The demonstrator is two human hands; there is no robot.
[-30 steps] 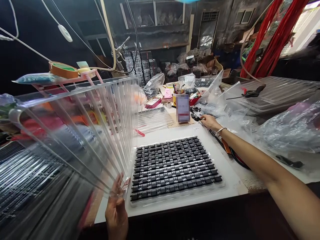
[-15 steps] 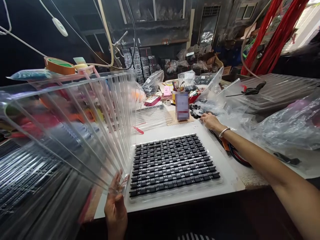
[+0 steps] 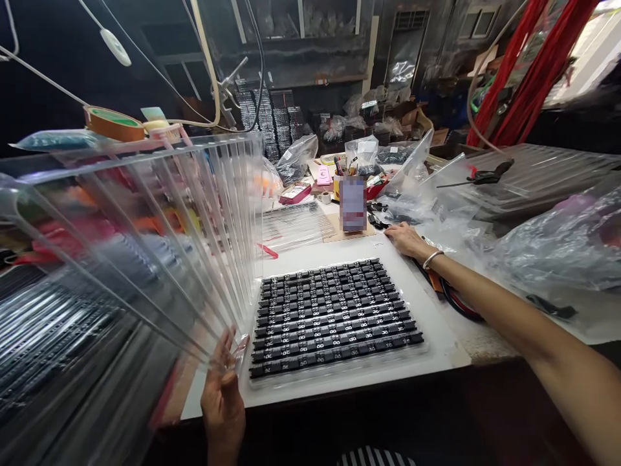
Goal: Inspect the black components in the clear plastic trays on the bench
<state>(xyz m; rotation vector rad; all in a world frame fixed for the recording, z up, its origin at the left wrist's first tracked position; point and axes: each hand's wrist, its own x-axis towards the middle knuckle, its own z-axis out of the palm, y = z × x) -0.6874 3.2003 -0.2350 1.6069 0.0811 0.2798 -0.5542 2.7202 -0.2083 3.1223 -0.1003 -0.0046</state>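
A clear tray point(image 3: 338, 317) filled with rows of black electronic parts lies on the white worktop. Left of it, my left hand point(image 3: 224, 388) grips the lower corner of a clear ribbed plastic tray point(image 3: 145, 239) that stands tilted upright. My right hand point(image 3: 405, 239), with a bracelet at the wrist, reaches past the far right corner of the filled tray. Its fingers are bent down at the worktop beside small black parts point(image 3: 378, 222); whatever is under the fingertips is too small to make out.
Behind the filled tray are a phone-like screen point(image 3: 353, 204), a flat clear tray point(image 3: 298, 226) and a pen holder. Plastic bags point(image 3: 557, 239) and a cable loop point(image 3: 458, 304) lie right. Stacked trays point(image 3: 58, 343) stand left, with red wires point(image 3: 528, 77) hanging upper right.
My right hand has shifted slightly left and down, its fingers still low at the worktop. My left hand keeps its hold on the upright clear tray.
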